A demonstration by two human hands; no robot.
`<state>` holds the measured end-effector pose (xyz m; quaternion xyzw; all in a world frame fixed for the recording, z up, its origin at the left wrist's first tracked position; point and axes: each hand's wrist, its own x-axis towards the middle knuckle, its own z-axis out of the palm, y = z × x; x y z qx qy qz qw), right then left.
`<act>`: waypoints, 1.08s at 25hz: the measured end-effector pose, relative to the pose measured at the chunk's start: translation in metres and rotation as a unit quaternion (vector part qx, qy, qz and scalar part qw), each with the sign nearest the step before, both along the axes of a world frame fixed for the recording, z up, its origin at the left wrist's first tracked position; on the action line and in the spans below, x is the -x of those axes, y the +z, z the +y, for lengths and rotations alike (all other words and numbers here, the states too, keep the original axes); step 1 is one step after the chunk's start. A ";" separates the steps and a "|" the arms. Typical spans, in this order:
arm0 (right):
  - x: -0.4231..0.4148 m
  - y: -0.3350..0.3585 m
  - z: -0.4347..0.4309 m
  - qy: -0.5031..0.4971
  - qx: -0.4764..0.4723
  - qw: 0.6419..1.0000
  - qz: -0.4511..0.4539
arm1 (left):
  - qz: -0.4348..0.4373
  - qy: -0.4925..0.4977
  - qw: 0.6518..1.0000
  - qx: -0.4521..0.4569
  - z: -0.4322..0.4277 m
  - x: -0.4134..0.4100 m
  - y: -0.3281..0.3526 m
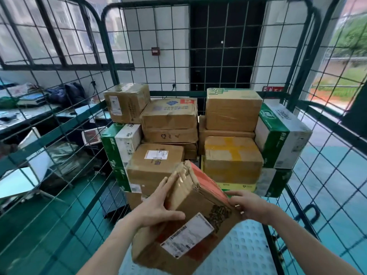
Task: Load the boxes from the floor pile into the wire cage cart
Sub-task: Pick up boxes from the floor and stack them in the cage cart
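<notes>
Here the left hand (158,208) presses flat, the right hand (248,207) curls round the tilted box (198,221).

Daylight comes through the windows (49,36) left of the cart (108,46) and a bright opening (349,56) right of it, both washed pale. The doorway (214,62) behind the cart is dark. Cart bars bow toward the edges; the box (198,211) in front of the cart is slightly blurred.

A parcel depot or warehouse room: taped brown cardboard boxes with white shipping labels (155,165) sit stacked in a green wire cage cart (110,56), on a teal painted floor (59,225) beside a cluttered workbench (29,114).
</notes>
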<state>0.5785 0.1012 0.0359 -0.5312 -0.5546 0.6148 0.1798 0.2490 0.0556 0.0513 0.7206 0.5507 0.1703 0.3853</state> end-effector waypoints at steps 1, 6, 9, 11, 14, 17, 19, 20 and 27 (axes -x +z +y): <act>0.007 0.002 0.008 -0.003 -0.006 1.000 -0.003 | -0.020 0.001 1.000 -0.014 0.009 0.008 -0.002; 0.069 0.018 0.060 -0.093 -0.058 0.992 0.057 | -0.118 0.095 0.987 -0.052 0.061 0.062 -0.002; 0.117 0.028 0.094 -0.203 -0.057 0.961 0.181 | -0.262 0.237 0.936 -0.003 0.106 0.104 0.000; 0.147 0.027 0.110 -0.169 -0.082 0.971 0.151 | -0.340 0.270 0.900 0.025 0.133 0.126 0.004; 0.183 0.023 0.122 -0.073 -0.113 0.987 0.087 | -0.402 0.264 0.875 0.060 0.167 0.147 0.020; 0.205 0.020 0.137 -0.040 -0.121 0.984 0.122 | -0.457 0.257 0.847 0.092 0.196 0.157 0.038; 0.221 0.017 0.149 -0.021 -0.133 0.981 0.139 | -0.470 0.276 0.831 0.109 0.213 0.166 0.036; 0.228 0.019 0.154 -0.015 -0.140 0.980 0.137 | -0.479 0.279 0.824 0.122 0.221 0.171 0.034; 0.274 0.040 0.201 -0.063 -0.102 0.982 0.148 | -0.475 0.242 0.836 0.135 0.256 0.212 0.043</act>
